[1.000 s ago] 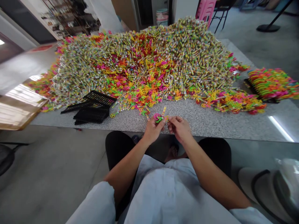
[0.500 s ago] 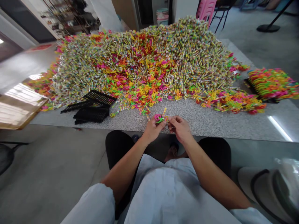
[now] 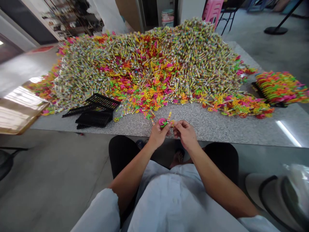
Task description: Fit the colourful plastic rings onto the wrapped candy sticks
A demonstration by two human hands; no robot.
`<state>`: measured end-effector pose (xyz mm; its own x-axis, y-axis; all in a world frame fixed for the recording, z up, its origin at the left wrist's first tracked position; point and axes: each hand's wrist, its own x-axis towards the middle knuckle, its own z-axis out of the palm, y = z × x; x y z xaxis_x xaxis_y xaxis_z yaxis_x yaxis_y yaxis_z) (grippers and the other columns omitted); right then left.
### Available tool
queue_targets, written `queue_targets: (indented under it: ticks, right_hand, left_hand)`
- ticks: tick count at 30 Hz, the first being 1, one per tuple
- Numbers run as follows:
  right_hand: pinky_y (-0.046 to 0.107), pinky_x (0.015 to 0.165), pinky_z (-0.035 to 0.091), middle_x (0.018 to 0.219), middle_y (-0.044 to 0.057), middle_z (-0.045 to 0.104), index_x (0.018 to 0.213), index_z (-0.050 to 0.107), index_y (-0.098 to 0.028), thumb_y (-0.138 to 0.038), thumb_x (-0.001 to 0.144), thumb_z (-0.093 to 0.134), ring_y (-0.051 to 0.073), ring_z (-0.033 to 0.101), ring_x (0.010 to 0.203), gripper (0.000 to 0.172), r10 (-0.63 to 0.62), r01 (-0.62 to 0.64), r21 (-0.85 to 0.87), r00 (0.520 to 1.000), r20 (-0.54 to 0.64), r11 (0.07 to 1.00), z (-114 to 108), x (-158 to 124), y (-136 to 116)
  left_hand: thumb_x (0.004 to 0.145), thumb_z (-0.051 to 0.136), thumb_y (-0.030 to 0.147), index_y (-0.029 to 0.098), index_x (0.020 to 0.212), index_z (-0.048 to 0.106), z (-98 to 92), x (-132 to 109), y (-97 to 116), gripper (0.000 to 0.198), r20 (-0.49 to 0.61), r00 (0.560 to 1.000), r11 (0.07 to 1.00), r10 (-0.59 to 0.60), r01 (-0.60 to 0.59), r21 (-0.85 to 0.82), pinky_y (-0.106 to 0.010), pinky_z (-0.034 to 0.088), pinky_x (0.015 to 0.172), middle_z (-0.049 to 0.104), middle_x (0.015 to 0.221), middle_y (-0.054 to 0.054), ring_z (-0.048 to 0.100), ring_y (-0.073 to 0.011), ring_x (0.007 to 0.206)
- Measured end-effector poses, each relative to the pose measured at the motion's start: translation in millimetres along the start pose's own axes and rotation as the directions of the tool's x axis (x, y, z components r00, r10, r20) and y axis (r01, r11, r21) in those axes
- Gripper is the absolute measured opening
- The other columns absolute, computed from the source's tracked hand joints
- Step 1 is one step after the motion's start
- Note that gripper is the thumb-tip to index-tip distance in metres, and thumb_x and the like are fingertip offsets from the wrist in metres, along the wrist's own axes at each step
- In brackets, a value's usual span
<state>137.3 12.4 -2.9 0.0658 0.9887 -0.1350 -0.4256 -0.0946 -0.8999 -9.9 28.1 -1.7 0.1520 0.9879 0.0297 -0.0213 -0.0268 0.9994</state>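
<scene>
My left hand is closed on several small bright plastic pieces, pink and green, with short patterned tubes sticking out of the bunch. Close beside it, my right hand pinches a small yellow-orange plastic piece at the edge of that bunch. Both hands meet just over the front edge of the speckled stone table. How the pieces fit together is too small to make out. Beyond the hands spreads a large heap of patterned tubes mixed with coloured plastic pieces.
Black slatted trays lie stacked loosely at the left of the table. At the right, another black tray holds rows of coloured pieces. A pink stool stack stands behind the table, and a pale bin is at my lower right.
Very little differs. My hands stay together at the same spot, with the right fingers shifted slightly against the bunch.
</scene>
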Motion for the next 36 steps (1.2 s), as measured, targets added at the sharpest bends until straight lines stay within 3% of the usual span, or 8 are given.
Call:
queue_targets:
  ticks: [5, 17, 29, 36]
  right_hand:
    - [0.023, 0.042, 0.043, 0.064, -0.003, 0.061, 0.074, 0.064, -0.021, -0.049, 0.082, 0.080, 0.011, 0.052, 0.051, 0.033, 0.017, -0.017, -0.006, 1.000, 0.010, 1.000, -1, 1, 3]
    - [0.023, 0.040, 0.038, 0.061, -0.003, 0.060, 0.067, 0.061, -0.020, -0.051, 0.076, 0.084, 0.009, 0.048, 0.046, 0.039, 0.120, -0.117, 0.088, 0.993, -0.023, 0.989, 4, -2, 2]
    - [0.023, 0.040, 0.037, 0.063, -0.003, 0.061, 0.070, 0.059, -0.021, -0.053, 0.071, 0.087, 0.009, 0.047, 0.047, 0.042, 0.205, -0.200, 0.139, 0.978, -0.023, 0.970, 4, -4, -4]
    - [0.022, 0.039, 0.037, 0.062, -0.003, 0.059, 0.067, 0.059, -0.021, -0.053, 0.077, 0.083, 0.009, 0.046, 0.046, 0.042, 0.111, -0.108, 0.091, 0.994, -0.025, 0.990, 5, -5, 1]
  left_hand:
    - [0.089, 0.070, 0.052, 0.019, 0.111, 0.055, -2.4, 1, 0, 0.042, 0.085, 0.996, 0.999, 0.007, -0.003, -0.045, -0.026, 0.052, 0.057, 0.061, 0.072, 0.003, 0.060, -0.0118, 0.056]
    - [0.092, 0.067, 0.049, 0.019, 0.098, 0.055, -8.4, 4, 2, 0.033, 0.255, 0.966, 0.996, -0.041, 0.059, -0.066, -0.026, 0.050, 0.058, 0.063, 0.075, 0.001, 0.060, -0.0127, 0.060]
    - [0.089, 0.069, 0.051, 0.018, 0.097, 0.059, -13.0, 5, 7, 0.035, 0.258, 0.964, 0.995, -0.058, 0.078, -0.065, -0.026, 0.052, 0.062, 0.063, 0.081, -0.001, 0.060, -0.0119, 0.064]
    - [0.090, 0.068, 0.049, 0.019, 0.105, 0.060, -13.1, 4, 11, 0.034, 0.284, 0.957, 0.997, -0.050, 0.064, -0.038, -0.027, 0.052, 0.062, 0.064, 0.084, -0.002, 0.061, -0.0125, 0.066]
